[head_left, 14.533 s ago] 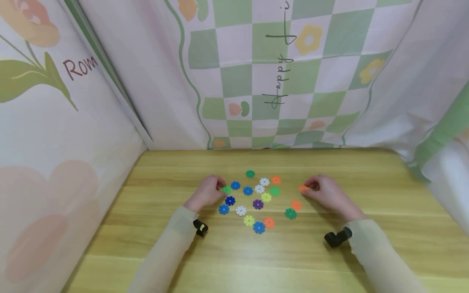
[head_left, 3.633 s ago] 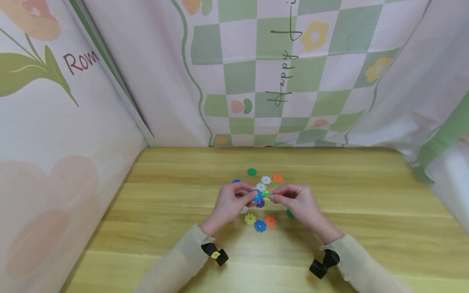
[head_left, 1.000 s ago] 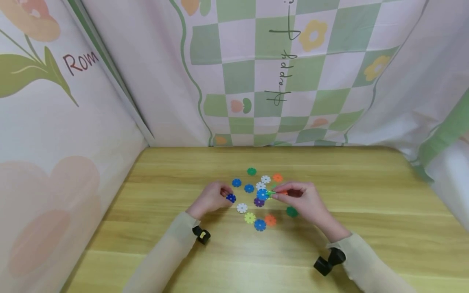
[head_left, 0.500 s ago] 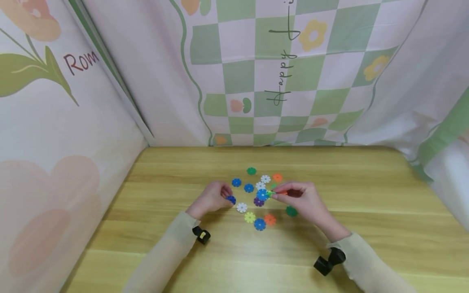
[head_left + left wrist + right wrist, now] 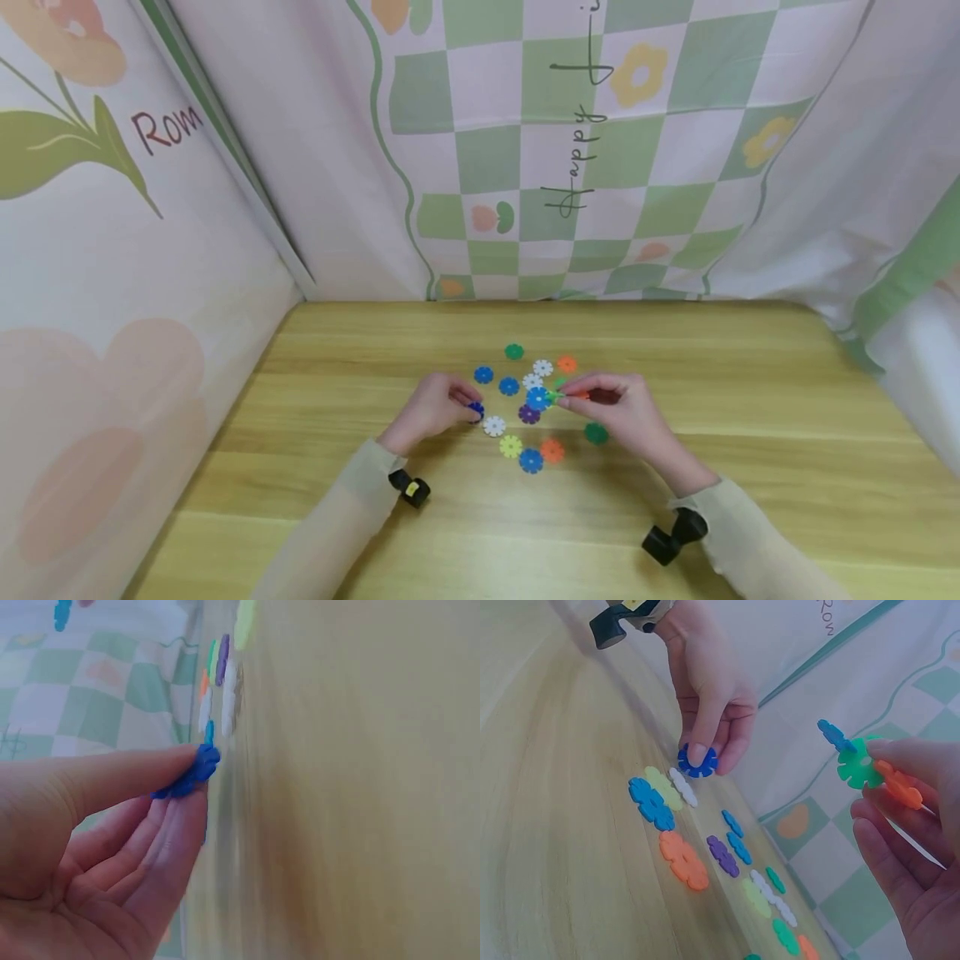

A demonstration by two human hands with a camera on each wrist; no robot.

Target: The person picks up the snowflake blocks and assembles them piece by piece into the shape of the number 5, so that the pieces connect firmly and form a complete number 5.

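My left hand [image 5: 433,406] pinches a dark blue snowflake disc [image 5: 707,766] between thumb and fingers; in the left wrist view this notched disc [image 5: 196,772] is tilted at the fingertips. Across from it, my right hand [image 5: 617,407] holds three snowflake discs slotted together: a green disc [image 5: 855,766] in the middle, a blue disc [image 5: 833,736] at one side and an orange disc [image 5: 901,787] at the other. In the head view this chain overlaps the purple disc [image 5: 529,414]. A white disc [image 5: 494,427] lies just right of my left fingertips.
Several loose discs lie on the wooden table [image 5: 480,533], among them a yellow disc [image 5: 511,447], a blue disc [image 5: 531,461], an orange disc [image 5: 552,452] and dark green discs [image 5: 513,352]. A patterned curtain [image 5: 360,208] hangs behind and along the left side.
Since the two hands met over the blue and green discs, they have parted. My left hand moved left to the dark blue disc and now pinches it tilted. My right hand keeps the joined discs.
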